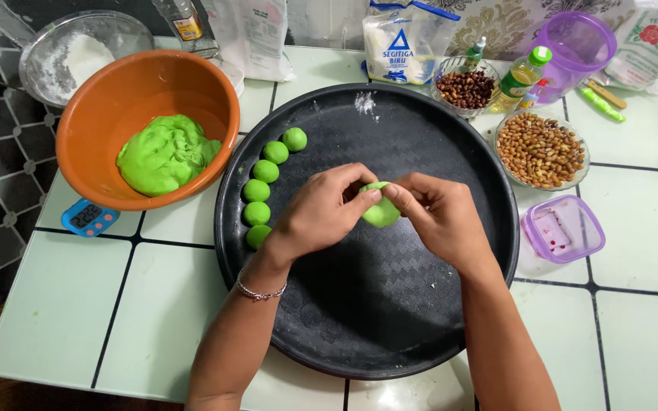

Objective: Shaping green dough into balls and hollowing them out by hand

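Left hand (321, 209) and right hand (436, 213) are pinching one green dough piece (381, 213) together; six dough balls (266, 171) are lying at nine o'clock on the black tray (390, 320).

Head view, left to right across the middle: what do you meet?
Orange bowl → row of green dough balls → left hand → dough piece → right hand → purple-rimmed container.

Bench (641, 320): pale green tiles, dark grout. Round black tray (390, 320) at centre. Orange bowl (100, 99) at left rear, blue digital scale (90, 218) partly under its near edge. Glass bowl of peanuts (540, 150) right of tray; small purple-rimmed container (563, 228) nearer. Flour bags (404, 42), bottles along rear edge.
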